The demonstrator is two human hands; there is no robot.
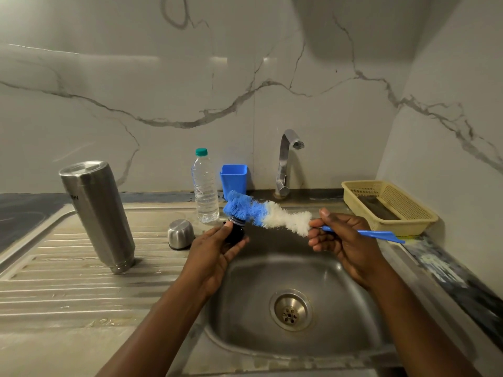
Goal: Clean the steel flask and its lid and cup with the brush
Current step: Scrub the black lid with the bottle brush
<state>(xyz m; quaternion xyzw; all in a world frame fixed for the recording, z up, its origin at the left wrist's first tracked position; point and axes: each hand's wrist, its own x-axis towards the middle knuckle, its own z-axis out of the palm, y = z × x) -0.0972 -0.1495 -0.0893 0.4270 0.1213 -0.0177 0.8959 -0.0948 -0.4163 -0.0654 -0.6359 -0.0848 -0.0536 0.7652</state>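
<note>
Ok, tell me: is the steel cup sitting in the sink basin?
No, the steel cup stands upside down on the drainboard, to the left of the sink basin.

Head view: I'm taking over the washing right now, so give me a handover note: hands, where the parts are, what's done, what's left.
Left hand holds the lid above the sink. Right hand grips the brush handle, blue bristles against the lid's threaded end.
Flask stands mouth down on the drainboard; cup sits inverted beside it.
Done: lid scrubbing under way. Whether flask and cup are already scrubbed cannot be told.
Left: finish the lid, then check those.
</note>
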